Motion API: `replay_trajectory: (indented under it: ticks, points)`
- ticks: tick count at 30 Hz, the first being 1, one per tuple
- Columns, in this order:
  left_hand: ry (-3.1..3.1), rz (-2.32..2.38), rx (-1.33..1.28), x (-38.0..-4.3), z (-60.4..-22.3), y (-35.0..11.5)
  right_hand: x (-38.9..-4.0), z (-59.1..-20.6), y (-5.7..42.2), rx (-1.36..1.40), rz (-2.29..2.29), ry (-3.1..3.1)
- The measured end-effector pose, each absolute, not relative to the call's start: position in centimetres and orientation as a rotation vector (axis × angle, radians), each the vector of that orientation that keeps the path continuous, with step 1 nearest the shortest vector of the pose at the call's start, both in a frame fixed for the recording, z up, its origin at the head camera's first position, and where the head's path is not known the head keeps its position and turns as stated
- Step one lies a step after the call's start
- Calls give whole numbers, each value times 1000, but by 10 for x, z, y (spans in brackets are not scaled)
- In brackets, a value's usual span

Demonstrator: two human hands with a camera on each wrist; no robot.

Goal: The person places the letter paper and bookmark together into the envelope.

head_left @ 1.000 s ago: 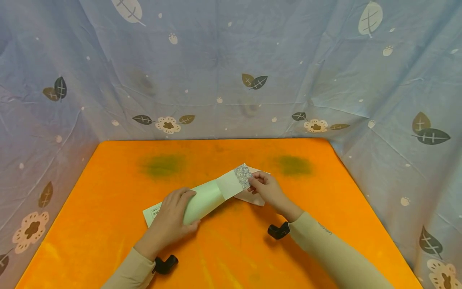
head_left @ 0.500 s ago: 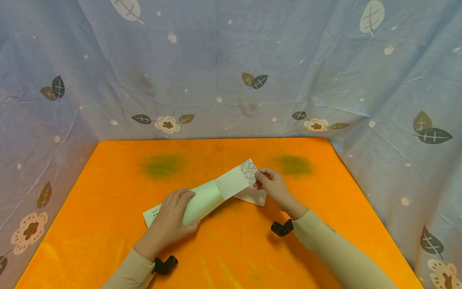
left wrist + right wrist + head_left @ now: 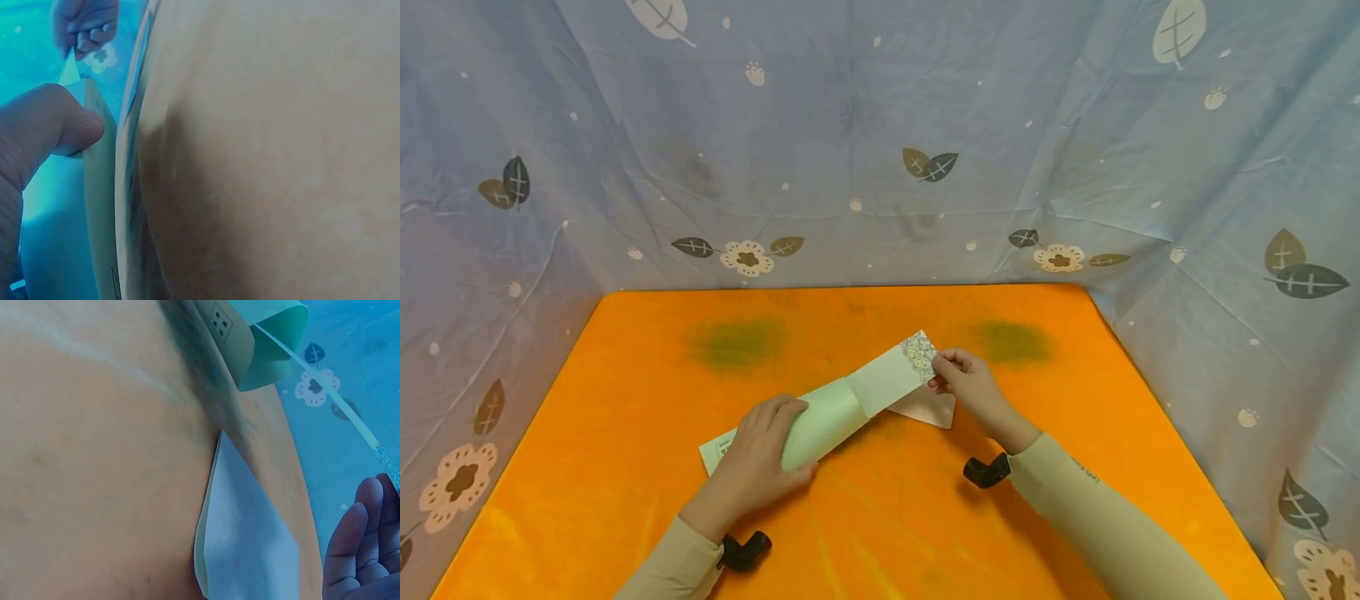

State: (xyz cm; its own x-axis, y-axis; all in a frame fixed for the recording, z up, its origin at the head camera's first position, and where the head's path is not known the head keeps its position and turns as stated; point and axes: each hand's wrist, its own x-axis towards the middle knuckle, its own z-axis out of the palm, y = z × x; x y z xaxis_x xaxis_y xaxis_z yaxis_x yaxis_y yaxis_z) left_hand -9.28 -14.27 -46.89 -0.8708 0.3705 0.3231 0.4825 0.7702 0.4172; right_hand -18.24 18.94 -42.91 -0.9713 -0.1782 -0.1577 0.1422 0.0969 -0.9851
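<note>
My left hand (image 3: 758, 454) grips a pale green paper sleeve (image 3: 827, 421), bowed into a rounded shape, with its thumb along the near edge. In the right wrist view the mouth of the sleeve (image 3: 269, 359) gapes, and a small printed box shows on its side. From that mouth sticks a white card (image 3: 883, 379) with a lacy flower pattern on its outer end. My right hand (image 3: 973, 387) pinches the patterned end between thumb and fingers. Under the card lies a folded pale paper piece (image 3: 928, 407), partly covered in the head view.
An orange cloth (image 3: 880, 533) covers the table. A patterned blue-grey curtain (image 3: 850, 125) rises along the back and both sides. Black wrist devices (image 3: 987, 472) hang below both sleeves, near the tabletop.
My right hand has moved a little right, and more of the white card shows outside the green sleeve. In the last half second both hands are nearly still.
</note>
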Motion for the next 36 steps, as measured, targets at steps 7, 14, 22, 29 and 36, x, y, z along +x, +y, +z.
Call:
replay_trajectory:
  ticks: [7, 14, 22, 29, 36]
  points:
    - [-2742, -737, -666, -93, -467, -143, -184, -432, 191, -39, -1973, 2144]
    - [-2746, -739, -652, -92, -461, -144, -188, -423, 195, -23, -2018, 2172]
    - [-2753, -742, -629, -88, -458, -149, -198, -414, 210, 77, -2146, 2166]
    - [-2747, -746, -630, -88, -459, -153, -206, -410, 220, 130, -2179, 2165]
    - [-2737, -742, -627, -85, -459, -157, -226, -405, 230, 174, -2202, 2181]
